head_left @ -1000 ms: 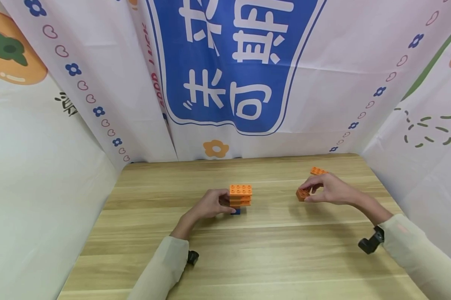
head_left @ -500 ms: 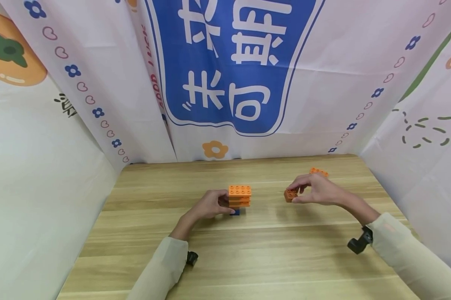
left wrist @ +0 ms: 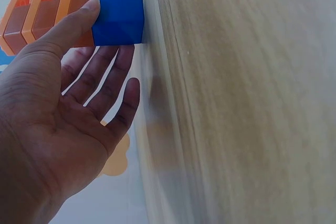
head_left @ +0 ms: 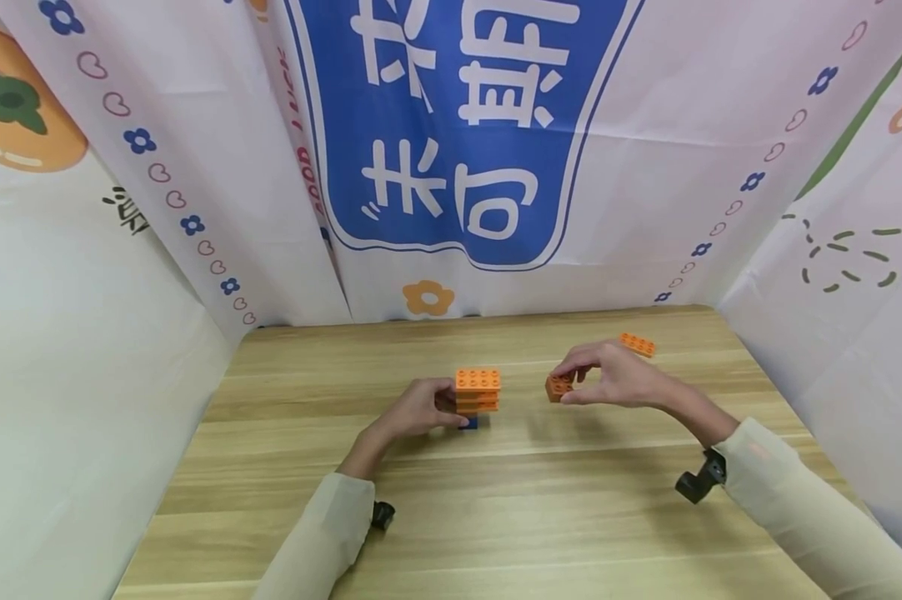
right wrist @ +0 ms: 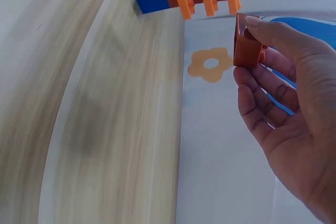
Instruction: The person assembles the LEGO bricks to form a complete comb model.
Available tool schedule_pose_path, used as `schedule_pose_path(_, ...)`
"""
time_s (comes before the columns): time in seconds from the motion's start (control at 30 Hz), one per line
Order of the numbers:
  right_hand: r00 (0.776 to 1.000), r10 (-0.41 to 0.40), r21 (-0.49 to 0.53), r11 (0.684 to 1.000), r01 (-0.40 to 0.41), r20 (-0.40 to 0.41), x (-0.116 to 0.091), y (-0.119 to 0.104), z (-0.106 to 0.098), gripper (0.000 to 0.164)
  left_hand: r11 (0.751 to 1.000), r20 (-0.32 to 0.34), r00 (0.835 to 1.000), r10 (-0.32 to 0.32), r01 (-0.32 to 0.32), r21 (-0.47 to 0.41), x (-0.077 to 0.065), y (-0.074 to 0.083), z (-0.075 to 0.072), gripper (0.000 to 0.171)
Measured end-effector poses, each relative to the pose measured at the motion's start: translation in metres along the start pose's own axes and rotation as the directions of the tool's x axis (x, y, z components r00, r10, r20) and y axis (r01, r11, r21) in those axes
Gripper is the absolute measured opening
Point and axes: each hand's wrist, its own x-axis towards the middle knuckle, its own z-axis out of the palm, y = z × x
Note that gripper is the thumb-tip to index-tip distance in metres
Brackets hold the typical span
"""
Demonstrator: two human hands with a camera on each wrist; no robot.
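Note:
A tower of toy bricks point(head_left: 478, 381) stands on the table, a blue brick point(left wrist: 119, 18) at its base and brown bricks alternating with thin orange plates above. My left hand point(head_left: 419, 408) holds it low down, the thumb near where the blue and brown bricks meet. To the right of the tower, my right hand point(head_left: 614, 377) pinches a loose brown brick point(right wrist: 247, 43) between thumb and fingers. That brick is held above the table, apart from the tower, its hollow underside partly showing in the right wrist view.
One flat orange plate point(head_left: 638, 344) lies at the back right of the wooden table point(head_left: 451, 517), behind my right hand. Printed cloth point(head_left: 608, 233) hangs along the back edge and both sides.
My right hand has carried the brown brick leftward, closer to the tower, leaving the orange plate behind it fully visible. My left hand has stayed on the tower.

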Motion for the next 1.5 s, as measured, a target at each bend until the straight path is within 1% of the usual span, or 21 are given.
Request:
schedule_pose_path(0.23, 1.0, -0.023, 0.003, 1.0, 0.023, -0.008, 0.014, -0.008, 0.006, 0.027, 1.0, 0.0, 1.0, 0.003, -0.003, 0.007, 0.0, -0.001, -0.001, 0.038)
schedule_pose_path(0.53, 1.0, -0.023, 0.028, 0.999, 0.023, 0.007, 0.032, -0.022, 0.012, 0.029, 1.0, -0.001, 1.0, 0.01, -0.01, 0.011, 0.001, -0.002, -0.001, 0.037)
schedule_pose_path(0.8, 0.999, -0.049, 0.016, 0.999, 0.05, -0.008, 0.047, -0.032, 0.02, 0.031, 1.0, -0.005, 1.0, 0.018, -0.018, 0.015, 0.001, -0.004, 0.0, 0.036)
schedule_pose_path(0.93, 0.998, -0.059, 0.015, 0.998, 0.059, -0.019, 0.053, -0.034, 0.023, 0.031, 1.0, -0.006, 1.0, 0.012, -0.012, 0.008, 0.001, -0.003, 0.0, 0.037)
schedule_pose_path(1.23, 0.999, -0.042, -0.002, 0.999, 0.042, -0.025, 0.067, -0.039, 0.031, 0.032, 1.0, 0.004, 1.0, 0.024, -0.024, -0.007, 0.001, -0.004, -0.001, 0.037)
schedule_pose_path(1.5, 0.998, -0.036, -0.003, 0.999, 0.036, -0.051, 0.079, -0.044, 0.04, 0.032, 0.999, 0.007, 0.999, 0.036, -0.036, -0.002, 0.001, -0.004, 0.0, 0.035)
